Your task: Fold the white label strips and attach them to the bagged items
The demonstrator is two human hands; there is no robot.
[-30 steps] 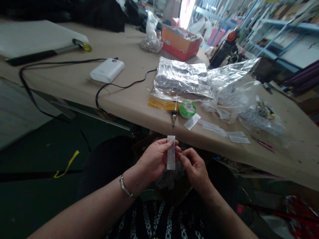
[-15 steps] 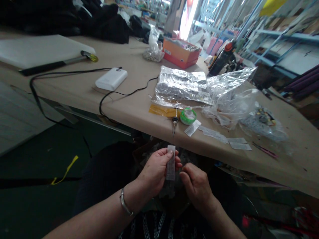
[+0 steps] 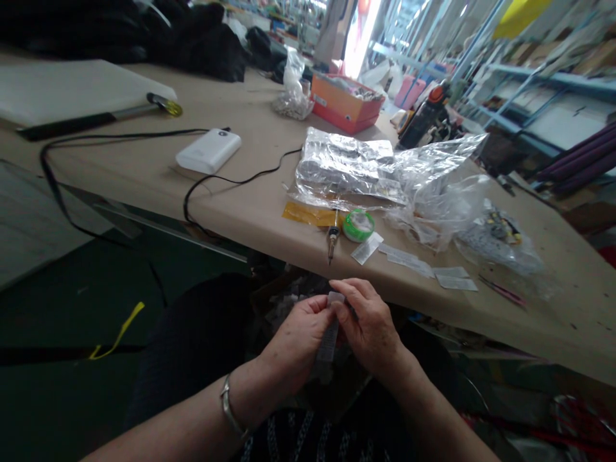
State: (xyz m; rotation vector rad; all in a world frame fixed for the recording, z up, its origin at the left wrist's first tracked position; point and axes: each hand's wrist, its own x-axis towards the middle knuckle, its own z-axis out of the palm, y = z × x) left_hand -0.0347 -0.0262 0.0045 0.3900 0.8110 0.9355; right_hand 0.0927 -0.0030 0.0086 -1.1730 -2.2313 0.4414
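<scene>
A narrow white printed label (image 3: 328, 345) is pinched in my left hand (image 3: 296, 340), held over my lap just off the table's front edge. My right hand (image 3: 369, 321) closes on the label's upper end, thumb and fingertips against it and touching the left fingers. Both hands cover much of the strip. Closest on the table are a pen-shaped tool with a thin metal tip (image 3: 332, 239), a round green tin (image 3: 359, 225) with pale stuff inside, and a loose label (image 3: 367, 248). More labels (image 3: 409, 262) lie to the right.
Behind the tin lie a shiny plastic-wrapped packet (image 3: 349, 163) and a clear bag of small parts (image 3: 500, 237). Red tweezers (image 3: 503, 290) rest at the right. A white power bank (image 3: 208, 151) with a black cable, a hammer (image 3: 103, 119) and an orange box (image 3: 346, 102) stand further back.
My right hand has come up from beside the label and taken hold of its upper end. The label, flat and visible before, is now mostly covered. The view has shifted slightly.
</scene>
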